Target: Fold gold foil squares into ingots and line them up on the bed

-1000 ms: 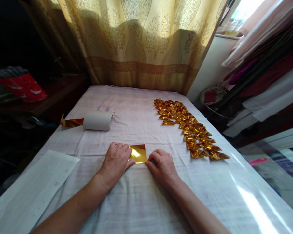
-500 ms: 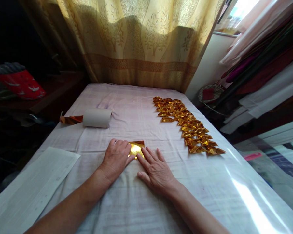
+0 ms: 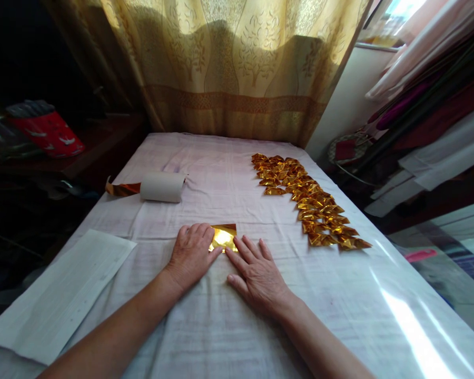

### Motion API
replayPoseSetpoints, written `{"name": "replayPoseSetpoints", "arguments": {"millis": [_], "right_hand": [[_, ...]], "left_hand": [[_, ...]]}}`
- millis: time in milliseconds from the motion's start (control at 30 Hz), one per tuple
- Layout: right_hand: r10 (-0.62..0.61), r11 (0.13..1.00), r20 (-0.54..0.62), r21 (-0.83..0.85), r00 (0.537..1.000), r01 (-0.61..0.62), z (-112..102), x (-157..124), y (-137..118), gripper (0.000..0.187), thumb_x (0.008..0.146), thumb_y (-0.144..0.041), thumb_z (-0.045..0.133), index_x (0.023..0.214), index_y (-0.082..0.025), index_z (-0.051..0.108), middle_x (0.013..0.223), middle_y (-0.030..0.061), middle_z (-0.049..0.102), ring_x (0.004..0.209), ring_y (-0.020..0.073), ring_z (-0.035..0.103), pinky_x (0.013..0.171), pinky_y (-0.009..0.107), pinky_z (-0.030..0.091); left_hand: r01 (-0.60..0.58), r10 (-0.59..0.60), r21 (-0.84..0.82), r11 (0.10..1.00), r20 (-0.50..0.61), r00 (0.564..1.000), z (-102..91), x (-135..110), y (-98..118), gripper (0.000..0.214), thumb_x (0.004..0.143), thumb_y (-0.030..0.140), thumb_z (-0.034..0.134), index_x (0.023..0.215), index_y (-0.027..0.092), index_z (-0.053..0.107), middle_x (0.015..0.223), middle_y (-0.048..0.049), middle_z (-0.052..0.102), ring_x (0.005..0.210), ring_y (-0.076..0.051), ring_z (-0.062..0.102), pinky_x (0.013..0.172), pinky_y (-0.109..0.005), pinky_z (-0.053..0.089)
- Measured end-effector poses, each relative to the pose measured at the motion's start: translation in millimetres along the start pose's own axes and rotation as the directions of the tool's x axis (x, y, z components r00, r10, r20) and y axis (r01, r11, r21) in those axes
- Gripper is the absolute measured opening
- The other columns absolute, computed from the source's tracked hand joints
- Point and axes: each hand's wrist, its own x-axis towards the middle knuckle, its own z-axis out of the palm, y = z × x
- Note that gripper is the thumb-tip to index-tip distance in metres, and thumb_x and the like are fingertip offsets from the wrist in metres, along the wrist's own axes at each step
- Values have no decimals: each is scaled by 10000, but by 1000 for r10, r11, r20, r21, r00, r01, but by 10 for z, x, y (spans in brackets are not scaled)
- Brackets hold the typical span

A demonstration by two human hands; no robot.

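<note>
A small sheet of gold foil paper (image 3: 223,235) lies on the white cloth-covered table (image 3: 229,326) just ahead of me. My left hand (image 3: 191,255) rests flat on the cloth with its fingers curled over the sheet's left edge. My right hand (image 3: 256,273) lies flat, fingers stretched out and together, fingertips pressing the sheet's lower right part. A long row of several folded gold foil pieces (image 3: 308,202) runs along the table's right side.
A white paper roll (image 3: 161,187) with a gold foil tail (image 3: 120,188) lies at the left. A white sheet of paper (image 3: 59,295) sits at the near left corner. A patterned curtain (image 3: 229,68) hangs behind; stacked fabrics (image 3: 434,105) fill the right; a red bag (image 3: 51,134) sits left.
My right hand went from a curled grip at the sheet's right edge to lying flat across its lower right. The foil now shows a smaller, folded shape. My left hand has stayed put.
</note>
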Motion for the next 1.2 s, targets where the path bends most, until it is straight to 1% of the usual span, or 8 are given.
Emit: {"name": "replayPoseSetpoints", "arguments": {"millis": [200, 300, 367, 567, 733, 867, 1000, 1200], "right_hand": [[11, 1000, 6, 4, 1000, -11, -42, -2, -32, 548, 974, -503, 484, 1482, -306, 433, 1593, 76, 308, 1488, 325, 225, 1189, 610, 145], [21, 1000, 16, 10, 1000, -21, -58, -2, -39, 546, 982, -527, 452, 1478, -299, 444, 1593, 80, 310, 1487, 326, 224, 1189, 603, 147], [18, 1000, 21, -1, 1000, -18, -44, -2, -28, 555, 981, -542, 445, 1481, -302, 436, 1593, 81, 311, 1488, 326, 220, 1186, 605, 147], [-2, 999, -5, -40, 1000, 2, 25, -7, 33, 548, 981, -536, 455, 1486, -327, 420, 1593, 68, 321, 1483, 325, 237, 1178, 604, 159], [-17, 998, -30, -57, 999, 15, -1, 24, -49, 543, 993, -521, 426, 1466, -255, 463, 1594, 95, 309, 1490, 320, 218, 1187, 614, 105], [-94, 996, -9, -9, 996, 94, 3, 174, -259, 573, 1005, -462, 414, 1519, -216, 362, 1596, 67, 300, 1503, 267, 191, 1215, 578, 23], [-132, 990, 19, 60, 991, 131, 45, 312, -419, 615, 1002, -506, 410, 1535, -210, 326, 1587, 72, 308, 1489, 241, 242, 1230, 533, 43], [-63, 998, 40, 20, 997, 62, 59, 125, -241, 610, 1001, -533, 407, 1523, -222, 348, 1586, 62, 304, 1483, 253, 259, 1225, 556, 78]], "left_hand": [[-33, 58, -194, 980, 124, 991, -53, -42, -243, 339, 929, 292, 554, 1262, 229, 568, 1328, -77, 616, 1235, -255, 531, 1049, -457, 358], [-72, 112, -228, 971, 165, 980, -101, -29, -355, 359, 953, 271, 487, 1302, 238, 565, 1360, -54, 602, 1246, -245, 528, 1060, -431, 359], [-91, 140, -243, 966, 190, 972, -111, -7, -434, 377, 941, 283, 502, 1311, 255, 570, 1363, -47, 607, 1238, -240, 537, 1058, -421, 366], [-90, 209, -330, 940, 347, 914, -88, 48, -626, 493, 900, 271, 506, 1393, 267, 513, 1472, -58, 523, 1353, -246, 444, 1122, -448, 301], [-65, 194, -342, 937, 358, 913, -93, 56, -627, 523, 882, 276, 494, 1404, 257, 505, 1487, -57, 506, 1367, -245, 430, 1144, -440, 282], [-79, 199, -351, 933, 320, 927, -66, 41, -624, 536, 894, 308, 485, 1427, 244, 474, 1481, -63, 513, 1358, -241, 444, 1146, -428, 292], [-83, 189, -358, 930, 273, 943, -24, 14, -641, 542, 909, 331, 474, 1442, 232, 444, 1488, -69, 506, 1359, -227, 448, 1143, -410, 306], [-71, 181, -355, 932, 286, 941, 5, 15, -651, 595, 871, 286, 507, 1458, 233, 424, 1495, -69, 497, 1357, -237, 450, 1132, -422, 323]]}}
